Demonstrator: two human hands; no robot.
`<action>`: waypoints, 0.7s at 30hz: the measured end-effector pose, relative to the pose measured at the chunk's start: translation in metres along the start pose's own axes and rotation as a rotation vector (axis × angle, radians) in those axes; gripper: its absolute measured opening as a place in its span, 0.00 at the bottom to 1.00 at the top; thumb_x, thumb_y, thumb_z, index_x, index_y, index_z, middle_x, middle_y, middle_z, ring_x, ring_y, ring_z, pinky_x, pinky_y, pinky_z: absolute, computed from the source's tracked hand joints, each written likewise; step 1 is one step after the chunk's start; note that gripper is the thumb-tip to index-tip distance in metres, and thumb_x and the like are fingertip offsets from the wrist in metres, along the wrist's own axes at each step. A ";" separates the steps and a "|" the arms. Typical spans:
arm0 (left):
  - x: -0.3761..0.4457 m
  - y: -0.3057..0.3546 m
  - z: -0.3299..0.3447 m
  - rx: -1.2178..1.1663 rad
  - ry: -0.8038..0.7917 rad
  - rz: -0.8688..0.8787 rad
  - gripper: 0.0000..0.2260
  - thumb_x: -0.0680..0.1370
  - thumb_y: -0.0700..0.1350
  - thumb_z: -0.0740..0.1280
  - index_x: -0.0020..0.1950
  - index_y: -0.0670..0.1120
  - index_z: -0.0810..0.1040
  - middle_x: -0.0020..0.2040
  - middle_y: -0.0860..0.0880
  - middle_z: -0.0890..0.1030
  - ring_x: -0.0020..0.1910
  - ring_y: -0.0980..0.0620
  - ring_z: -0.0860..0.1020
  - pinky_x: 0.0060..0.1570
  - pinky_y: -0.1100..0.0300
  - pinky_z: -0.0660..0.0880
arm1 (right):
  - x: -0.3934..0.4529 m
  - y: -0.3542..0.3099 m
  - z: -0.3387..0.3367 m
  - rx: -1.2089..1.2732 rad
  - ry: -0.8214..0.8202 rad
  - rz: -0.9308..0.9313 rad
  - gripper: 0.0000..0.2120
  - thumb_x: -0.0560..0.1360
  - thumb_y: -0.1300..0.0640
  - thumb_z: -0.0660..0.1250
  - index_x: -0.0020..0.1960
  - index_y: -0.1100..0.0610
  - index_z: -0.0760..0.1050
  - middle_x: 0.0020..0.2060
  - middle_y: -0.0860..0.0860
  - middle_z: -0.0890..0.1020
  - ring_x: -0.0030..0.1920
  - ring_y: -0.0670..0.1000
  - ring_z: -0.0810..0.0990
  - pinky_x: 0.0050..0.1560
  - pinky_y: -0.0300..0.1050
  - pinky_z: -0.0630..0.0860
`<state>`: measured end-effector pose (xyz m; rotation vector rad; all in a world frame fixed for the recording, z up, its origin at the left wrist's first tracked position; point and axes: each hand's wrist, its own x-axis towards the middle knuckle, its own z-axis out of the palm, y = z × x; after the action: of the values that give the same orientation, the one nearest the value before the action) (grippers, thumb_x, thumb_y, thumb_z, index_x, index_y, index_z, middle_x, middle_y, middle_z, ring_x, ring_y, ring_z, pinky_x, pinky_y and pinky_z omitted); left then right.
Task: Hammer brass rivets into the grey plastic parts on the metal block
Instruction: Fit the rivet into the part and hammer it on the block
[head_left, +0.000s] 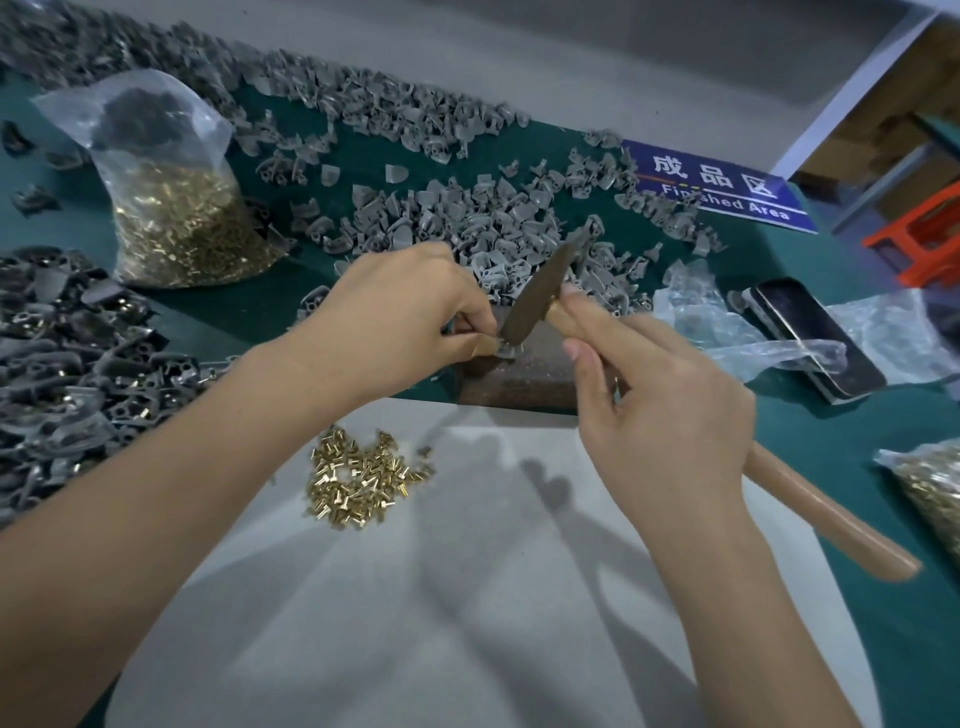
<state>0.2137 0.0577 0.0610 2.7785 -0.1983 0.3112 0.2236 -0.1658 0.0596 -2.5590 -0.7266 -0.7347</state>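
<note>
A dark metal block (524, 371) sits at the table's middle. My left hand (400, 322) pinches a small grey plastic part (506, 352) on the block's near-left corner; the part is mostly hidden by my fingers and the hammer. My right hand (654, 410) grips the wooden handle of a hammer (545, 288). The hammer's metal head points down and touches the part. A loose pile of brass rivets (363, 480) lies on the white sheet (467, 597) below the block.
Heaps of grey plastic parts (467, 218) cover the green table behind the block and at the left (67, 374). A clear bag of brass rivets (171, 208) stands at back left, another bag (930, 488) at the right edge. A phone (810, 338) lies on crumpled plastic at right, beside a blue sign (717, 182).
</note>
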 end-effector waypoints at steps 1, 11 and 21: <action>0.000 0.000 0.000 -0.009 0.002 -0.001 0.05 0.77 0.57 0.72 0.52 0.60 0.85 0.48 0.57 0.81 0.54 0.54 0.76 0.43 0.56 0.68 | -0.001 0.000 0.000 -0.013 -0.016 0.002 0.15 0.81 0.49 0.64 0.67 0.39 0.78 0.43 0.44 0.81 0.36 0.51 0.77 0.31 0.42 0.70; -0.002 0.000 0.000 -0.114 0.001 0.019 0.04 0.76 0.53 0.74 0.50 0.56 0.87 0.44 0.57 0.82 0.51 0.54 0.74 0.50 0.48 0.77 | 0.000 0.002 -0.003 -0.003 0.064 0.073 0.16 0.81 0.49 0.65 0.67 0.37 0.77 0.43 0.43 0.81 0.35 0.50 0.77 0.31 0.40 0.63; -0.001 0.000 0.000 -0.133 -0.005 0.022 0.06 0.76 0.54 0.74 0.50 0.55 0.87 0.43 0.57 0.82 0.50 0.55 0.73 0.50 0.48 0.77 | 0.000 0.011 -0.001 0.039 0.120 0.021 0.16 0.82 0.50 0.65 0.69 0.41 0.77 0.43 0.45 0.81 0.34 0.48 0.75 0.30 0.42 0.69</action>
<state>0.2126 0.0580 0.0605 2.6477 -0.2419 0.2858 0.2297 -0.1746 0.0584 -2.4599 -0.6673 -0.8512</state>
